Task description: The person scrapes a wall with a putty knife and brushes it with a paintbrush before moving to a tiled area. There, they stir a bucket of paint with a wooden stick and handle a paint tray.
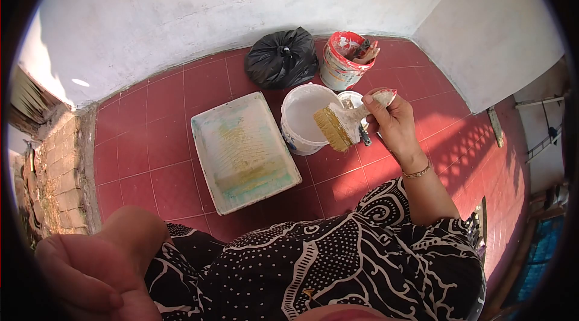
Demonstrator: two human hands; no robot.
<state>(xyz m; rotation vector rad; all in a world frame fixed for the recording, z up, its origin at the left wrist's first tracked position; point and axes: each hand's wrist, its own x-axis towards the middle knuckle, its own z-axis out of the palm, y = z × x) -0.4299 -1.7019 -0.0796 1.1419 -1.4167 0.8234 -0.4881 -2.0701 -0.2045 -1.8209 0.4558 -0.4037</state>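
My right hand [391,121] is closed around the paint-smeared handle of a wide paintbrush [345,123]. Its yellowish bristles point left and down, beside the rim of a white bucket [295,135]. In the lower left corner, close to the camera, is my left hand [90,276], palm turned up, fingers loosely bent and nothing in them. A white paint tray [202,140] with a ribbed slope and green and yellow stains lies on the floor, left of the bucket. Partly hidden behind the brush is a small white container [351,98].
Against the wall [181,13] sit a tied black plastic bag [281,59] and a red-rimmed, paint-splashed bucket [338,74] with tools inside. Red tiles [163,146] cover the floor. A dark brush handle [365,135] shows below the held brush. Bare brick ground [63,176] is at left.
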